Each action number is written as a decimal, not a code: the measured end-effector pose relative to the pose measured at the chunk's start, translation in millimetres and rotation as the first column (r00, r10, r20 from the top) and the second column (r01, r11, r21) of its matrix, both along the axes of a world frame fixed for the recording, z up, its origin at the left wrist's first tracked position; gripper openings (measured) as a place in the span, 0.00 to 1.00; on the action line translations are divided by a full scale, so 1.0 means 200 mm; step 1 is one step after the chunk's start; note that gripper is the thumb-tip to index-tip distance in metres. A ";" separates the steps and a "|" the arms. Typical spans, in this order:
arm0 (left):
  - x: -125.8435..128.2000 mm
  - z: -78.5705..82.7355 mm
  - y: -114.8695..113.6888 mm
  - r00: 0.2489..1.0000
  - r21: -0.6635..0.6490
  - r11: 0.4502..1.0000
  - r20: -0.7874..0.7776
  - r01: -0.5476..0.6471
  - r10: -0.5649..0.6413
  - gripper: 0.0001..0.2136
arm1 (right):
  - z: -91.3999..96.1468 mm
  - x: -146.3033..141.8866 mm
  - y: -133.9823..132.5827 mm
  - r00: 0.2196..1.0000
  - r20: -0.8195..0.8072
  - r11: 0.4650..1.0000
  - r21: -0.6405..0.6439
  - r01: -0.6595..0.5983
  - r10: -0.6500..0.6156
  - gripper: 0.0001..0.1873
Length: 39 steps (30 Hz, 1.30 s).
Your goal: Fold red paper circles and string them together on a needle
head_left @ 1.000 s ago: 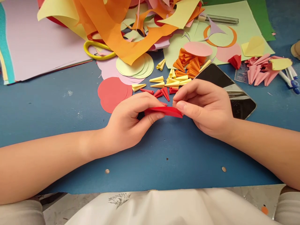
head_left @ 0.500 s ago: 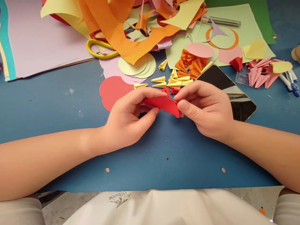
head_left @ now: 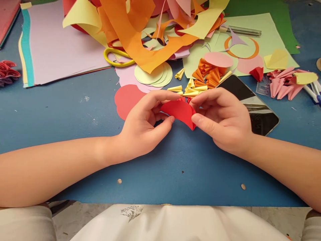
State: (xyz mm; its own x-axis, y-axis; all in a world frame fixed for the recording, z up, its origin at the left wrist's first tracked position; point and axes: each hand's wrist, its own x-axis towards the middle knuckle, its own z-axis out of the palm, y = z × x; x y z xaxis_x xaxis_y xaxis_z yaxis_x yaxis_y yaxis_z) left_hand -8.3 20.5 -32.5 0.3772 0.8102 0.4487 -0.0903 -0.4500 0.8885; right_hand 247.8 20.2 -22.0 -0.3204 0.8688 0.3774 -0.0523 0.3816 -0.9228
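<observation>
Between my two hands is a piece of red paper (head_left: 179,112), curved and bent over at its right end. My left hand (head_left: 147,122) holds its left side, fingers behind and thumb near the lower edge. At the right end, my right hand (head_left: 223,118) pinches the bent part between thumb and fingers. Red paper circles (head_left: 129,100) lie just left of my left hand. Yellow paper cones (head_left: 197,89) lie behind my fingertips, with small red rolled pieces partly hidden there. A phone (head_left: 260,115) lies under and beside my right hand.
Orange paper offcuts (head_left: 147,53) and yellow-handled scissors (head_left: 119,62) lie at the back. Pale green circles (head_left: 152,73) and orange cones (head_left: 213,75) sit nearer. Pink cones (head_left: 286,83) and pens (head_left: 313,92) are at right, stacked lilac sheets (head_left: 65,43) at left.
The red paper shows more of its face and its right end is bent further over. The whole view has shifted slightly, bringing red rolled paper into sight at the far left.
</observation>
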 end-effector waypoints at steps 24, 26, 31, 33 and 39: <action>0.04 0.09 -0.03 0.992 -0.164 0.983 -0.108 -0.088 0.071 0.14 | -0.03 -0.02 -0.01 0.984 0.140 0.989 0.113 0.096 -0.111 0.14; 0.04 0.09 -0.03 0.993 -0.178 0.981 -0.099 -0.081 0.064 0.14 | -0.02 -0.01 -0.01 0.979 0.173 0.984 0.157 0.084 -0.112 0.17; 0.04 0.09 -0.03 0.992 -0.166 0.983 -0.106 -0.083 0.066 0.14 | -0.01 -0.02 0.00 0.975 0.166 0.937 0.338 0.083 -0.146 0.03; 0.04 0.09 -0.03 0.993 -0.154 0.986 -0.099 -0.070 0.055 0.15 | -0.02 -0.02 0.00 0.976 0.172 0.907 0.417 0.052 -0.135 0.06; 0.03 0.09 -0.03 0.994 -0.153 0.987 -0.110 -0.042 0.026 0.16 | -0.03 0.01 0.00 0.944 0.260 0.865 0.499 0.050 -0.205 0.07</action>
State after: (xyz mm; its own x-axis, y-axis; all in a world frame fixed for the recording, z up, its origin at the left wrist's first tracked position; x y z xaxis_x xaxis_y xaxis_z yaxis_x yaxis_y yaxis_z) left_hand -1.5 14.4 -15.4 0.3872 0.8798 0.2758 0.0220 -0.3079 0.9512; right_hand 250.6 19.6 -27.3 -0.3823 0.6448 0.6619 0.2717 0.7631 -0.5864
